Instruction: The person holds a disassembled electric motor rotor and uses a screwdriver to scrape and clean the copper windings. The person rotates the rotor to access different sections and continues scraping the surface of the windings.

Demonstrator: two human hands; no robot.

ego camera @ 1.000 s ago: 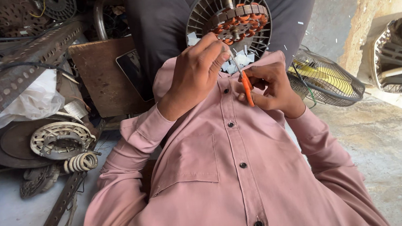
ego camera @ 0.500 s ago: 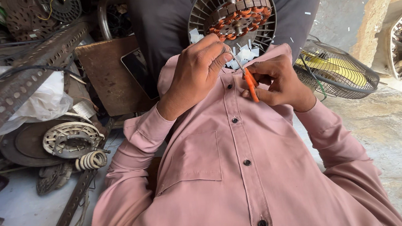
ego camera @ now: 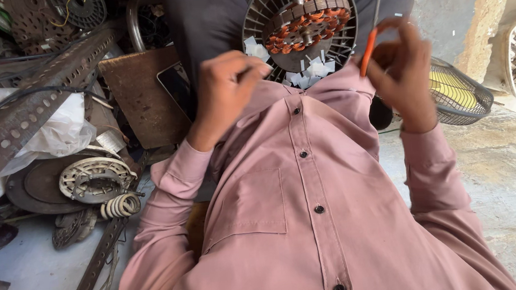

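Our right hand (ego camera: 400, 78) pinches an orange-handled screwdriver (ego camera: 370, 33), its thin shaft pointing up; motion blur hides the exact finger placement. Our left hand (ego camera: 224, 85) is curled, fingertips pressed at the lower left rim of the fan motor (ego camera: 300, 24); we cannot tell whether it holds anything. The motor rests on our lap, copper windings showing, its top cut off by the frame edge. White paper slips (ego camera: 314, 70) poke from its lower edge. A fan guard (ego camera: 458, 97) lies right, on the floor.
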